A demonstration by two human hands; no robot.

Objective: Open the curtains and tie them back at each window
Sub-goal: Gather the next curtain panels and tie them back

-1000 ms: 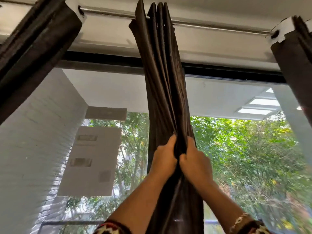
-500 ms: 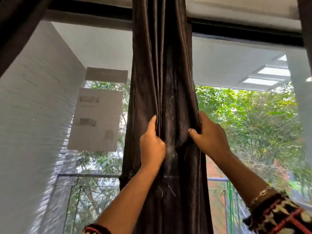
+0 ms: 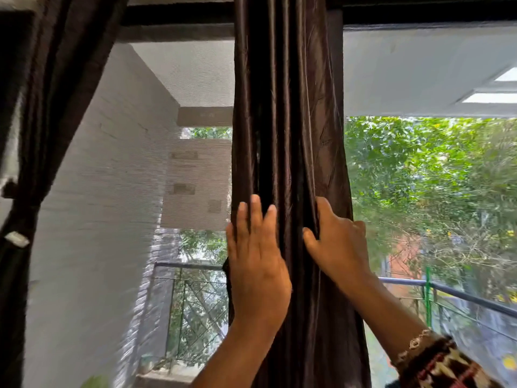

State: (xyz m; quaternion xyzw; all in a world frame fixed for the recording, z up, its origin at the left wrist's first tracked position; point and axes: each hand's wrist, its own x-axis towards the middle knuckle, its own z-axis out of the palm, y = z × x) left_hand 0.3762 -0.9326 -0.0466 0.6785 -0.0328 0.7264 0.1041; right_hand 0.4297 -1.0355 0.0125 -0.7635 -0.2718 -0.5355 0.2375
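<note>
Centre frame: left hand (image 3: 257, 259) pressing curtain (image 3: 285, 107) flat, fingers straight; right hand (image 3: 335, 245) gripping right-edge folds. Risk: ungripped frame-left pleats likely slipping, bundle spreading before tying.

The middle curtain (image 3: 288, 135) is a dark chocolate brown with a bit of satiny shine on the folds. The left curtain (image 3: 56, 79) is the same brown, just duller. The window frame (image 3: 179, 18) is black. Outside it's a white brick wall (image 3: 98, 219), bright green trees (image 3: 419, 177) and a dark grey railing (image 3: 461, 292). The sleeve (image 3: 447, 368) has a zigzag knit in brown, cream and red.
</note>
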